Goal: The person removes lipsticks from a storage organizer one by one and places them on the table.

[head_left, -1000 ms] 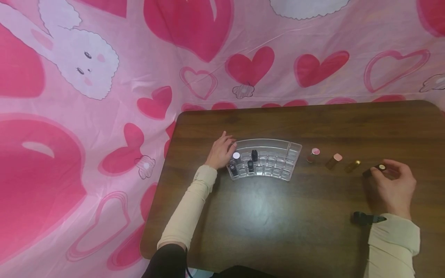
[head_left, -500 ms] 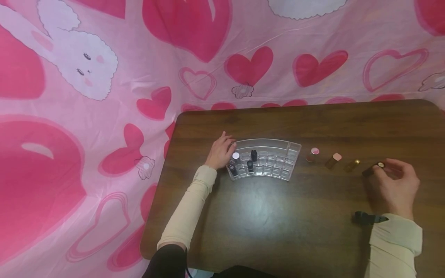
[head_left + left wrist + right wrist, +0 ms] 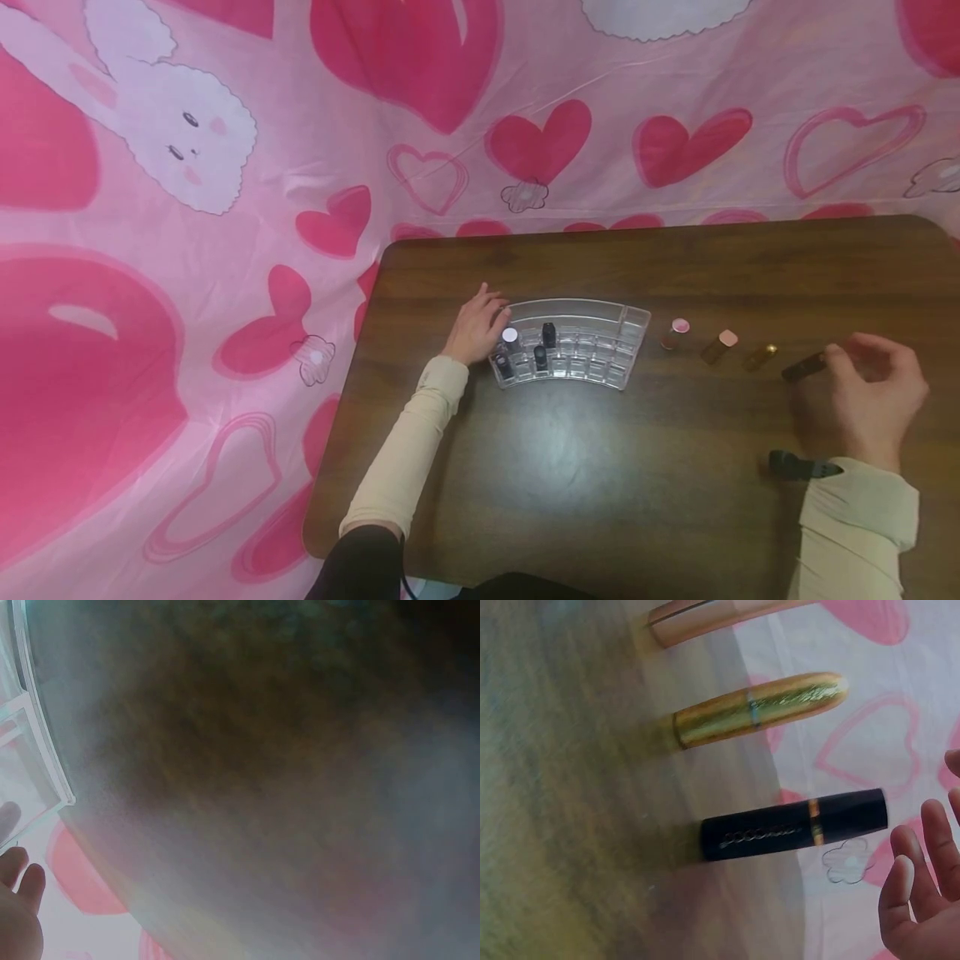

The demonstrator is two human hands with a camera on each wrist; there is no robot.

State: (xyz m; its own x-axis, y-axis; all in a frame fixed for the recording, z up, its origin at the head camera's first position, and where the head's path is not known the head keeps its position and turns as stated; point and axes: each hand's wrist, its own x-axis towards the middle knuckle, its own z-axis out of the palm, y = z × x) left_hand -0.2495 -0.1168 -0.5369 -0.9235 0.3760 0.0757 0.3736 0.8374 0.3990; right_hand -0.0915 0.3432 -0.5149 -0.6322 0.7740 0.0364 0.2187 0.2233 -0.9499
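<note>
My right hand (image 3: pixel 881 400) is just right of a standing black lipstick (image 3: pixel 802 367), thumb and index finger near its top in the head view. In the right wrist view, that lipstick with its gold band stands apart from the loosely bent fingers (image 3: pixel 922 859). On the left, my left hand (image 3: pixel 472 329) rests at the left end of a clear, curved lipstick organizer (image 3: pixel 573 310), fingers extended. Several lipsticks sit in the organizer's left slots: a white-topped one (image 3: pixel 510 336) and black ones (image 3: pixel 549 335). The left wrist view catches only the organizer's corner (image 3: pixel 49 765) and some fingers.
Left of the black lipstick stand a gold lipstick (image 3: pixel 761 358), a rose-gold one (image 3: pixel 720 347) and one with a pink top (image 3: pixel 676 334), in a row. The brown wooden table (image 3: pixel 600 483) meets a pink heart-print cloth (image 3: pixel 442 75) behind and at left.
My right hand has slid right, away from around the top of the black lipstick, which stays standing in place. The left hand and organizer have not moved.
</note>
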